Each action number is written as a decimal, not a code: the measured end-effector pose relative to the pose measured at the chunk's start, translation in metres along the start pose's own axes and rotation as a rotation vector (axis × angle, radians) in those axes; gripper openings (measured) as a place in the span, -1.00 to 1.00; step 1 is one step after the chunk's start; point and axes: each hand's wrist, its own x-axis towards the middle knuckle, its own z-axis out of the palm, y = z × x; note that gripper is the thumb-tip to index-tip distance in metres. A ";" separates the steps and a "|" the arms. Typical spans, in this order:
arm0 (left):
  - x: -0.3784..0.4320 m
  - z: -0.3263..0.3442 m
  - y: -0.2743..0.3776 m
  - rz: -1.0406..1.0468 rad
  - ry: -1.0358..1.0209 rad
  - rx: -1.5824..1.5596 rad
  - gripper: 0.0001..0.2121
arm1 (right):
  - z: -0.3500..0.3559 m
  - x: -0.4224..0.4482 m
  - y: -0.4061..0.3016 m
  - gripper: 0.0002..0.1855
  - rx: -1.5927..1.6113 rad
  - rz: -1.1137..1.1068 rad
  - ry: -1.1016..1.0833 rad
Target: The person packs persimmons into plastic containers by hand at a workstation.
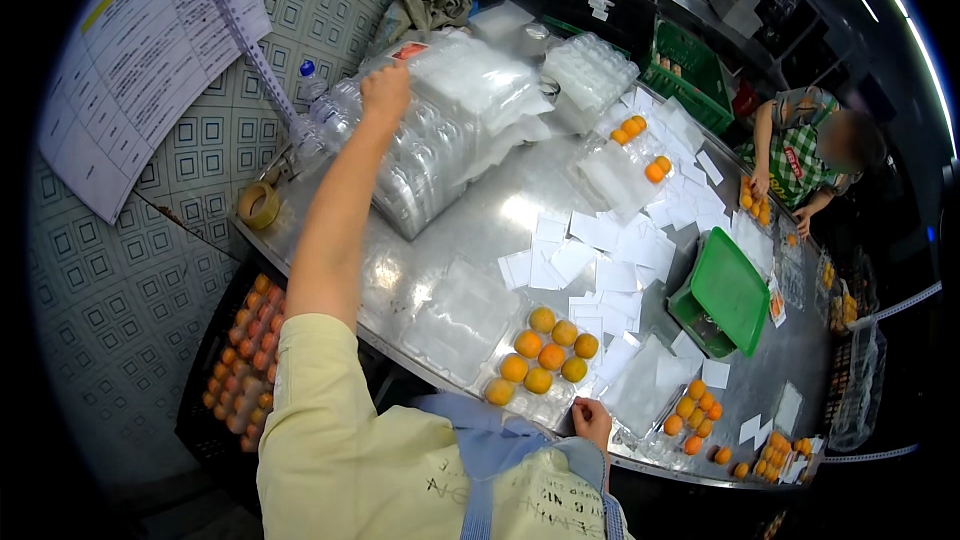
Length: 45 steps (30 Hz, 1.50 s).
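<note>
My left hand [385,94] reaches out to the top of a plastic-wrapped stack of white liner sheets [472,79], beside a red label [410,51]; its fingers are curled and what they hold cannot be made out. Below that arm lies a long nested stack of clear plastic clamshell trays [420,165]. Near the table's front edge, my right hand [592,418] rests with bent fingers at the corner of an open clear tray [538,401] that bears several orange fruits [551,356]. The tray's lid, with a white liner [465,315], lies flat to its left.
White paper cards [600,255] are strewn over the metal table [390,270]. A green-lidded box [731,289] and more fruit trays [694,416] stand at the right. Across the table a person [806,142] handles fruit. A roll of tape [259,205] and a fruit crate [247,360] are at the left.
</note>
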 end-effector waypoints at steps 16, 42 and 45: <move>-0.151 -0.135 -0.208 -0.335 0.584 -0.324 -0.75 | 0.005 0.007 0.018 -0.86 0.038 -0.023 -0.021; -0.338 -0.053 -0.142 0.533 0.062 -0.398 -0.70 | 0.003 0.003 0.020 -0.81 0.130 -0.037 -0.048; -0.336 -0.033 -0.173 0.500 0.048 -0.233 -0.65 | 0.007 0.001 0.025 -0.83 0.152 -0.061 -0.011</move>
